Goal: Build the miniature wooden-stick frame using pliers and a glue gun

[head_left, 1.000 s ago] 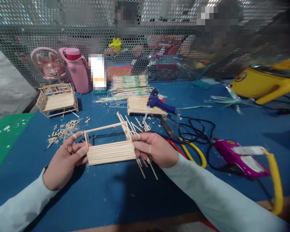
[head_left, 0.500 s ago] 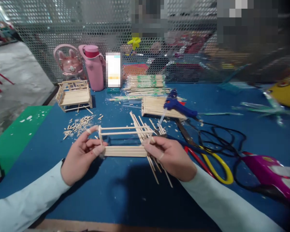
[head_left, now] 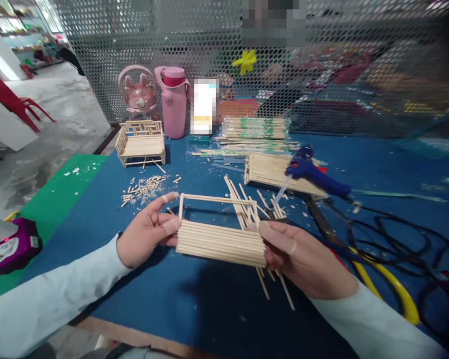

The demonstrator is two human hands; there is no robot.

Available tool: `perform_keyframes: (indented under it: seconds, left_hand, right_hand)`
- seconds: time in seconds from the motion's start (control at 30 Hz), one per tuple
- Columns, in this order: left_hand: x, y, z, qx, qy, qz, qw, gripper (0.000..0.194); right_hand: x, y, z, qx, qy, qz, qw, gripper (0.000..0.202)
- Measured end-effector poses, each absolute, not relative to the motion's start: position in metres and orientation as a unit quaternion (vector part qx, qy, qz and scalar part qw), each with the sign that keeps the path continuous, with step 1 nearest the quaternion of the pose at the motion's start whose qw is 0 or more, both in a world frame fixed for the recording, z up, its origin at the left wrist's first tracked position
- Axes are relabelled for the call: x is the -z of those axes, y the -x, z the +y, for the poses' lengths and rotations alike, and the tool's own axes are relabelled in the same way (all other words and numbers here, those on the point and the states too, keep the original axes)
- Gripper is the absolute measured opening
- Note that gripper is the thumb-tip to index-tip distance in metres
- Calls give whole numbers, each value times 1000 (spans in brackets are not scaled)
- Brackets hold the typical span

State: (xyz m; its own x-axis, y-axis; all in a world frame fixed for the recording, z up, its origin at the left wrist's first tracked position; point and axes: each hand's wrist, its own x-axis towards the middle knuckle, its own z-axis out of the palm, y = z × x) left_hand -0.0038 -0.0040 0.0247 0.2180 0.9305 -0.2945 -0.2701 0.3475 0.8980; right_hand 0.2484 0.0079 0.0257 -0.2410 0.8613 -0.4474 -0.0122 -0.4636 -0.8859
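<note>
Between my hands is a small stick frame (head_left: pixel 220 243), with a slatted panel below and a thin open rail above. My left hand (head_left: pixel 149 232) pinches its left end, the index finger reaching up beside the rail's post. The right end is gripped by my right hand (head_left: pixel 303 254), thumb on the near side. Loose wooden sticks (head_left: pixel 236 202) lie on the blue table (head_left: pixel 142 294) behind and under the frame. A blue glue gun (head_left: pixel 314 174) rests on a second slatted stick piece (head_left: pixel 265 167) beyond my right hand.
Back left stands a miniature stick bench (head_left: pixel 142 144), near stick scraps (head_left: pixel 145 188) and a pink bottle (head_left: pixel 173 104). Packed sticks (head_left: pixel 254 128) lie by the mesh screen (head_left: pixel 209 55). Black cable (head_left: pixel 392 219) and yellow-handled cutters (head_left: pixel 400 294) are on the right.
The stick frame has tilted so that its slatted panel shows more of its face. My view has turned left, bringing a purple device and a red chair further into sight.
</note>
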Motion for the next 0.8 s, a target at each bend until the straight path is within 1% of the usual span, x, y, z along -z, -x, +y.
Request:
perform_keyframes:
  seconds: [0.1, 0.2, 0.4, 0.5, 0.57, 0.6, 0.67, 0.73, 0.8]
  left_hand:
    - [-26, 4, -5, -431, -343, 456, 699, 92]
    - [-27, 3, -7, -433, -339, 453, 702, 96]
    - [-28, 3, -8, -444, -351, 472, 676, 92]
    - [-32, 6, -4, -423, -412, 484, 647, 83]
    - [-36, 10, -1, -430, -458, 496, 600, 76]
    - [-38, 13, 0, -439, -479, 505, 568, 70]
    - [-38, 17, 1, -438, -533, 520, 504, 53]
    - [-36, 19, 0, -388, -610, 519, 457, 36]
    - [-32, 16, -4, -325, -678, 503, 425, 30]
  right_hand:
    - [-25, -251, 10, -718, 498, -357, 330, 33]
    - [-25, -253, 9, -719, 499, -346, 336, 31]
    - [-23, -251, 9, -730, 475, -345, 349, 33]
    - [-22, -253, 9, -725, 482, -346, 350, 27]
    - [-23, -257, 10, -715, 484, -344, 369, 25]
    - [-24, -259, 11, -707, 483, -345, 386, 25]
    - [-26, -264, 13, -684, 479, -352, 423, 25]
    - [-28, -267, 16, -666, 476, -358, 449, 25]
    - [-28, -267, 16, -661, 479, -359, 452, 25]
